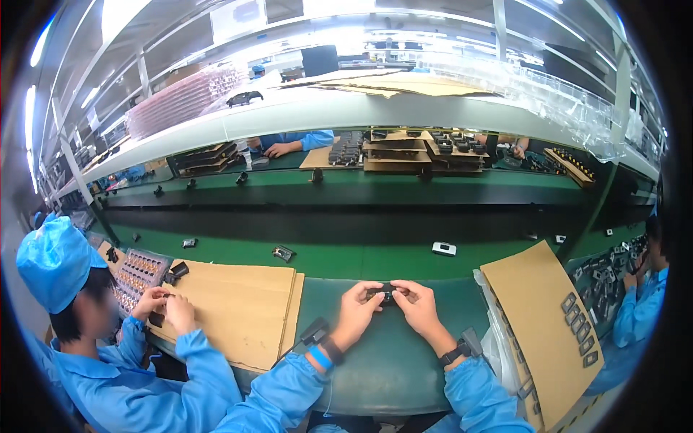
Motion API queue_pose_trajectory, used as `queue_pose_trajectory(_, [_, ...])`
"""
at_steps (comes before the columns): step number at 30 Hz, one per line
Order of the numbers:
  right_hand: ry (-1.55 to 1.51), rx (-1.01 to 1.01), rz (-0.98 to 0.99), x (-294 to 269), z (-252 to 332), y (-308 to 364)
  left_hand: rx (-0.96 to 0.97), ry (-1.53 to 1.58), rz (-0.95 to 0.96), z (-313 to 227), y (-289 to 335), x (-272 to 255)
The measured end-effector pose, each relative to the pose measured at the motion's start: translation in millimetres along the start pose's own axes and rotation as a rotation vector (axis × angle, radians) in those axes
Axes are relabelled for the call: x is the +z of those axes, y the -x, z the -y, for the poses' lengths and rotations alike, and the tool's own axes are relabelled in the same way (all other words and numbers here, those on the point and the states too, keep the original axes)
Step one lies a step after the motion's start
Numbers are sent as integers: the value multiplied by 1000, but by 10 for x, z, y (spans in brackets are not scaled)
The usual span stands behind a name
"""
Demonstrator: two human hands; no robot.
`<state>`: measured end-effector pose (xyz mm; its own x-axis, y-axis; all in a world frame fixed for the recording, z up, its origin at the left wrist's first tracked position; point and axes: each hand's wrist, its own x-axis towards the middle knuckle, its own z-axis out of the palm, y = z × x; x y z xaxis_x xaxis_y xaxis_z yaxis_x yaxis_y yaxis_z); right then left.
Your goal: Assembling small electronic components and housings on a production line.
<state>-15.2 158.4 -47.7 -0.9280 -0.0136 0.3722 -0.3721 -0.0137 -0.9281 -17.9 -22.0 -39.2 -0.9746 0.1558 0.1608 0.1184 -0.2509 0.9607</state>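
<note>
My left hand (356,315) and my right hand (419,309) meet above the green mat (361,368). Between their fingertips is a small dark device part (388,295), gripped from both ends. Fingers cover much of it, so its exact kind does not show. Both wrists carry dark straps with small boxes, and a blue band (320,357) circles the left one. To the right of my hands, a tilted cardboard sheet (523,289) bears several small dark frame-shaped parts (580,328).
Beyond the mat runs a green conveyor belt (346,252) carrying a white-and-black device (444,248) and a dark part (284,253). Stacked cardboard (238,310) lies left, beside a blue-clad co-worker (130,361). A white shelf (346,108) crosses overhead. Another worker (642,310) sits far right.
</note>
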Motion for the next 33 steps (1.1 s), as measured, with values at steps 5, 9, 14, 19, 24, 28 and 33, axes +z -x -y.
queue_pose_trajectory(5, [117,68,-16,34,94,20,61,12,-44,49,-47,-24])
queue_pose_trajectory(9, [76,-73,-42,9,-2,-72,107,-9,-25,48,-106,-10])
queue_pose_trajectory(14, [81,31,-24,28,69,-118,54,-10,-53,-53,-122,-2])
queue_pose_trajectory(19, [27,16,-23,44,33,-61,58,-34,-49,-50,-62,19])
queue_pose_trajectory(24, [-9,7,-30,27,24,-14,57,-28,-45,-58,-20,40])
queue_pose_trajectory(28, [44,35,-14,42,43,-27,54,-17,-49,-64,-29,17])
queue_pose_trajectory(33, [59,51,-2,46,84,-47,55,-31,-55,-87,-44,20])
